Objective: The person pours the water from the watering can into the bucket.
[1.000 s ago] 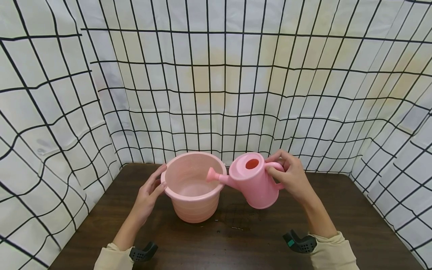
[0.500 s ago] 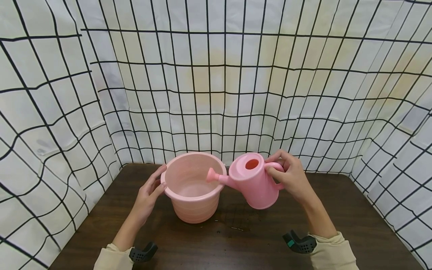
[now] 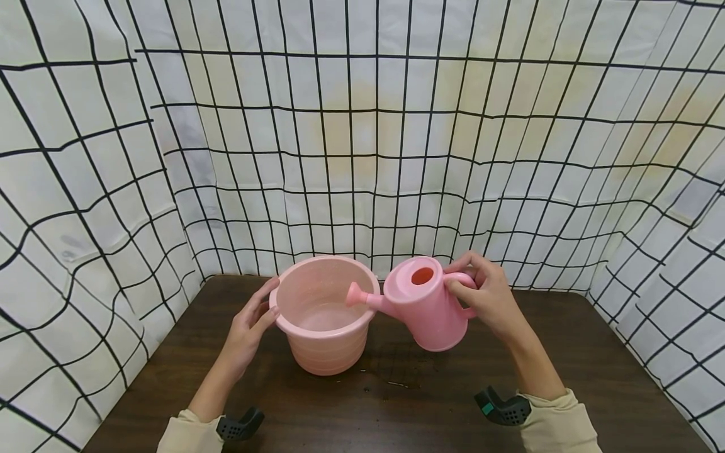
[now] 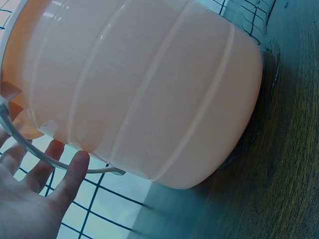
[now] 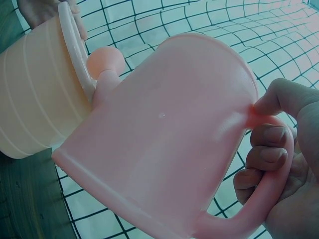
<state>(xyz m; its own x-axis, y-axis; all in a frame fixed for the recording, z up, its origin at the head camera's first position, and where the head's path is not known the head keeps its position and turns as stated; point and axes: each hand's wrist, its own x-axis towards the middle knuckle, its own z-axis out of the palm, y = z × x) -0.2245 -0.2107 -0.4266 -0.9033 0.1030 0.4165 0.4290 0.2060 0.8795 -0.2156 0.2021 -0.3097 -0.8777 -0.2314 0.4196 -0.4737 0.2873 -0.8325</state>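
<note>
A light pink bucket [image 3: 325, 352] stands upright on the dark table. My left hand [image 3: 246, 333] holds it at the left side, thumb and fingers at the rim. In the left wrist view a thin curved strip [image 4: 37, 152] on the bucket passes between thumb and fingers. My right hand [image 3: 489, 296] grips the handle [image 5: 264, 194] of a pink watering can [image 3: 433, 318], fingers curled through the loop. The can is tilted left, held over the table; its spout ends in a sprinkler head [image 3: 357, 294] over the bucket's opening. No stream of water shows.
The dark wooden table [image 3: 430, 415] bears small wet marks [image 3: 398, 384] in front of the bucket and can. White sheets with a black grid [image 3: 362, 157] wall it in at the back and both sides. Dark devices [image 3: 504, 406] sit at both wrists.
</note>
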